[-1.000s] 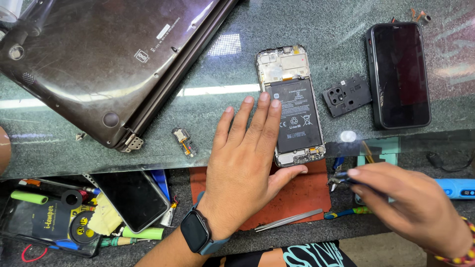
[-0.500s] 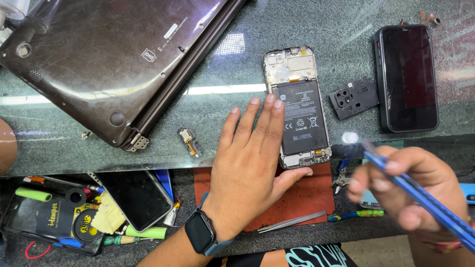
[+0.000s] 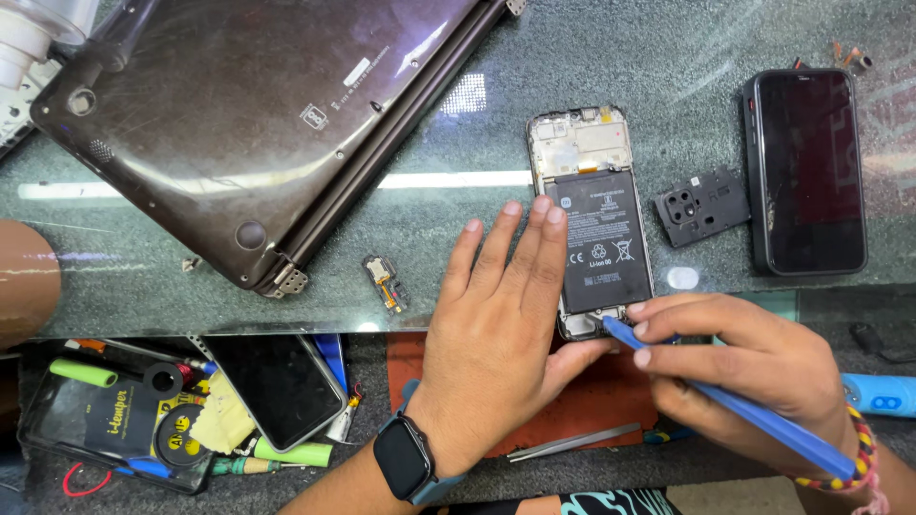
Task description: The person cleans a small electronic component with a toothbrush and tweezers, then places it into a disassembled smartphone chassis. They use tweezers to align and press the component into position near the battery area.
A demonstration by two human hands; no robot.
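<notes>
Left hand: the left hand [image 3: 506, 334] is laid flat, fingers stretched out and grasping nothing, with its fingertips resting on the left edge of the opened phone [image 3: 592, 221]; a dark watch [image 3: 405, 460] is worn on the wrist.

Right hand: the right hand [image 3: 754, 367] is closed in a pinch around a blue pry tool [image 3: 735, 405], whose tip is set against the bottom edge of the phone, just under the battery [image 3: 603, 240].

Opened phone: it lies back-up on the glass table [image 3: 458, 143], its rear cover off, with battery and upper frame exposed; it is pinned between the two hands.

What has changed: a second ago the right hand was held low and to the right, over the tool tray, apart from the phone; half a second ago the blue tool was lifted in the fingers; now its tip has been brought to the phone's lower end. The left hand has been kept in place throughout.

What that implies: prying at the lower end appears to be starting, though whether the tip has entered a seam cannot be told.

Nearby: a camera cover plate [image 3: 701, 205] and a second phone [image 3: 806, 172] are set to the right, a closed laptop [image 3: 248, 124] lies upside down at the left, and a small loose part [image 3: 385, 282] lies near it.
</notes>
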